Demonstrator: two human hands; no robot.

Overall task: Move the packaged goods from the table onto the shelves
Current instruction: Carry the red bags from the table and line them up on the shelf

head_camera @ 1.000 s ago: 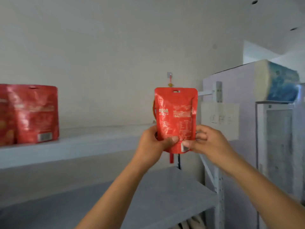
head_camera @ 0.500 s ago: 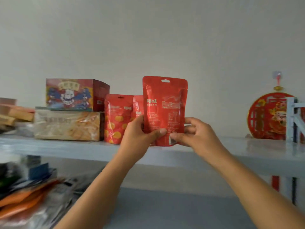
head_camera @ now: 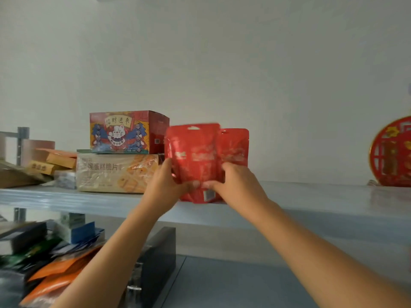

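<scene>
Pouch (head_camera: 193, 161): upright at the shelf (head_camera: 311, 196) front edge, our left hand (head_camera: 165, 187) and right hand (head_camera: 235, 185) gripping its lower corners. Already shelved: second pouch (head_camera: 235, 147) just behind, boxes (head_camera: 124, 132) leftward. Outstanding, we judge: seat it, let go.

Red pouch (head_camera: 193, 161) in both hands: glossy plastic film, creased, same as the red pouch behind it (head_camera: 235, 146). Upper shelf (head_camera: 311, 197): smooth painted metal, slight sheen. Left: printed cardboard cat box (head_camera: 124, 132) on a clear-film-wrapped cake crisp pack (head_camera: 115, 173).
</scene>
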